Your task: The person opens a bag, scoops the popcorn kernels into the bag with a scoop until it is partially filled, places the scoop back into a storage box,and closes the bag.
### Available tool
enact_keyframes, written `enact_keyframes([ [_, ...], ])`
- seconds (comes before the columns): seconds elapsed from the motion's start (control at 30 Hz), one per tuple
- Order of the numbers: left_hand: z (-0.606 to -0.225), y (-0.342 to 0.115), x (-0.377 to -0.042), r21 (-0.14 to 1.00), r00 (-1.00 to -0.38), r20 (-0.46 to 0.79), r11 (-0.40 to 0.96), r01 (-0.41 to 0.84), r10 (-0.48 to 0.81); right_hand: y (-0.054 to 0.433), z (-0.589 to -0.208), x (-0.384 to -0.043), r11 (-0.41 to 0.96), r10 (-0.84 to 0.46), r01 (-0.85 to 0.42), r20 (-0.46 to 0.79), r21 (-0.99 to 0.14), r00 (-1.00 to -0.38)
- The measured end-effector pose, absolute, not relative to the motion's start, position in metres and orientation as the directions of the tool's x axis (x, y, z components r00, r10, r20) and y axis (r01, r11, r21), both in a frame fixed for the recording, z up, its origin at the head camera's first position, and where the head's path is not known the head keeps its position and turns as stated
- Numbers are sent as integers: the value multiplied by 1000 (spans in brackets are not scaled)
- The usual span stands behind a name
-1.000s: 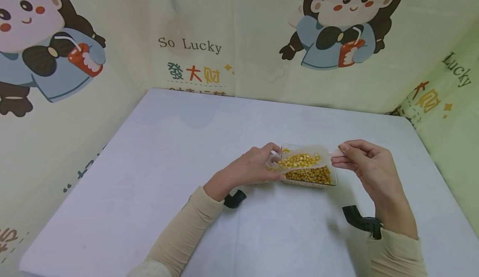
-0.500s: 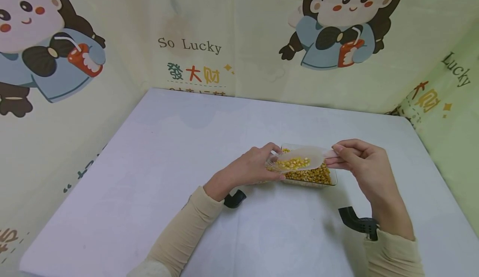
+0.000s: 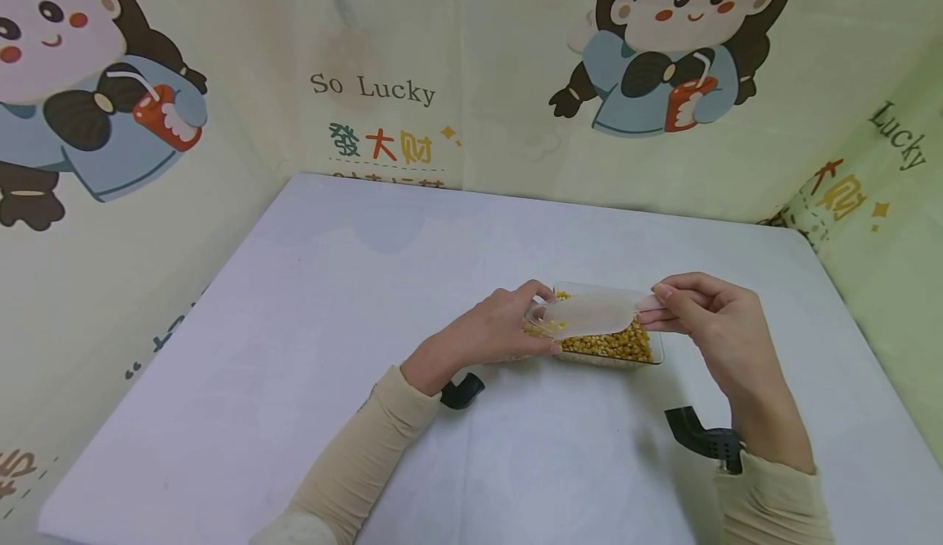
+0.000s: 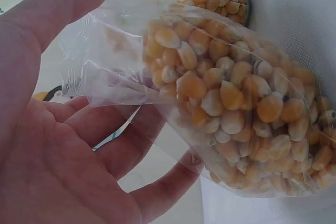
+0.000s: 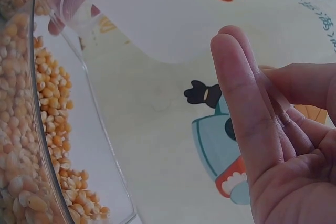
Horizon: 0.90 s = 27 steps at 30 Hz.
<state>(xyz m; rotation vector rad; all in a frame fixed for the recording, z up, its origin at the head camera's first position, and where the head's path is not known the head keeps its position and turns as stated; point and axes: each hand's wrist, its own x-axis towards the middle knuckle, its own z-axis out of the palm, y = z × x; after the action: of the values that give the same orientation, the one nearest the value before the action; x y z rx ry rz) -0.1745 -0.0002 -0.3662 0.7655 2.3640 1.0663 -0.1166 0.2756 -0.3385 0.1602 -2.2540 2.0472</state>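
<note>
My left hand (image 3: pixel 489 331) grips a clear plastic jar (image 4: pixel 231 93) near its threaded neck, thumb on one side and fingers on the other. Corn kernels fill the jar's body, which tilts with its mouth toward the right. Between thumb and fingers, my right hand (image 3: pixel 718 328) pinches the handle of a translucent white scoop (image 3: pixel 597 313). The scoop's front end reaches into the jar's mouth, and only a few kernels (image 3: pixel 554 326) show at its tip. Below the scoop, a clear rectangular container (image 3: pixel 660 351) holds many more kernels (image 5: pixel 52 98).
Everything is on a white table (image 3: pixel 354 283), with the container close to the jar. A cartoon-printed cloth (image 3: pixel 508 103) hangs behind and at both sides. Black curved mounts (image 3: pixel 703 437) are strapped at the wrists.
The kernels on the scoop have slid left into the jar, leaving its surface almost bare. My right hand moved slightly left with the scoop; my left hand stayed still.
</note>
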Motion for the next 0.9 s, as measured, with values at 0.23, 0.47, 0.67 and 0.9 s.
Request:
enact_keyframes([
  [0.23,-367,0,-174,767,-755,-151,557,318,638,276,-338,-117,115,-15,-133,132,-984,-991],
  [0.47,-366,0,-174,763,-755,-146,559,326,639,282,-340,-117,49,-23,-161,160,-986,-987],
  [0.67,-366,1,-173,776,-751,-155,549,309,641,287,-339,-116,-52,-25,-187,188,-981,-982],
  [0.9,-367,1,-173,774,-752,-147,548,317,643,295,-338,-115,-82,-22,-157,159,-984,-987],
])
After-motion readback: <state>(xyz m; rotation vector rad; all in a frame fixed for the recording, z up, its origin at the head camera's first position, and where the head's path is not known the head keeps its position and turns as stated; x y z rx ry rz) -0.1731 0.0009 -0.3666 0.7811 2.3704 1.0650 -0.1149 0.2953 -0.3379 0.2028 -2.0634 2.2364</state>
